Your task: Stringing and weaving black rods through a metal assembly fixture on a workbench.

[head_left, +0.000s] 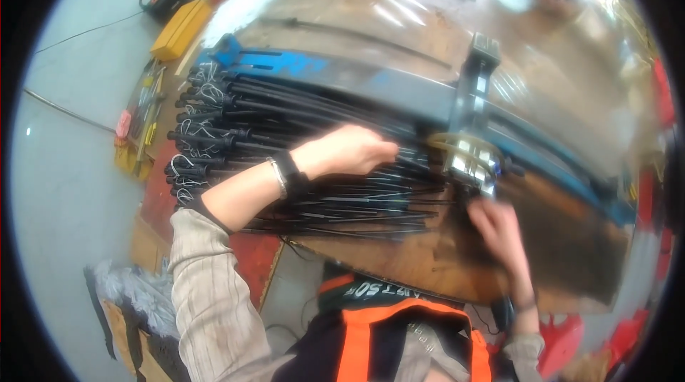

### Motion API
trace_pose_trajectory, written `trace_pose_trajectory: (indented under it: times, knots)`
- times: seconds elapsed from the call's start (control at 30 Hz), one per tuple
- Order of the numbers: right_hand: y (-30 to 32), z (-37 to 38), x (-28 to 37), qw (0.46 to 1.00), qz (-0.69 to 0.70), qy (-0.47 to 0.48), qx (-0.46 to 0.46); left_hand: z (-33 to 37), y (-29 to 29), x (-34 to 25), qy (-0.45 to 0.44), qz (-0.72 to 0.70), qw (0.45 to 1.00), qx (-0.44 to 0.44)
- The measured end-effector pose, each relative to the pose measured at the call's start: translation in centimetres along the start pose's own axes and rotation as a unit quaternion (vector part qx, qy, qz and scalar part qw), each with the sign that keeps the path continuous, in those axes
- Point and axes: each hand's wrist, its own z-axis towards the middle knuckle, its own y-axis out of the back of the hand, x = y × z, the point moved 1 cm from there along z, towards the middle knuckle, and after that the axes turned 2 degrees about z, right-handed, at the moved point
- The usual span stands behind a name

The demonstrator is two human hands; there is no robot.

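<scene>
My left hand (357, 150) is above a row of long thin black rods (314, 114), its fingers curled closed with the fingertips pointing right. Whatever it may pinch is too small or hidden to make out. The rods have thicker dark ends with white cord loops (187, 168) at the left; they resemble umbrella frames. To the right of that hand stands a metal fixture (471, 157) with silver blocks and a curved brass-coloured piece, mounted on a blue-grey beam (399, 89). My right hand (499, 228), blurred by motion, is just below the fixture; its fingers cannot be read clearly.
The wooden bench (399, 268) has a red part at the left. More rods (357, 32) lie beyond the beam. A yellow box (180, 29) and hand tools (146, 107) are at the far left. Grey plastic bags (139, 296) lie below the bench; red plastic items (564, 339) are lower right.
</scene>
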Motion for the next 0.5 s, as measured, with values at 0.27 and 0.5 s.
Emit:
trace_pose_trajectory:
  times: [0.27, 0.5]
  knots:
    - [-0.2, -0.4, -0.7, 0.999, 0.04, -0.012, -0.025, -0.5, -0.3, -1.2, -0.013, 0.076, 0.984, -0.158]
    - [-1.0, -0.3, 0.6, 0.999, 0.011, 0.037, -0.023, -1.1, 0.7, 1.2, -0.008, 0.228, 0.958, -0.177]
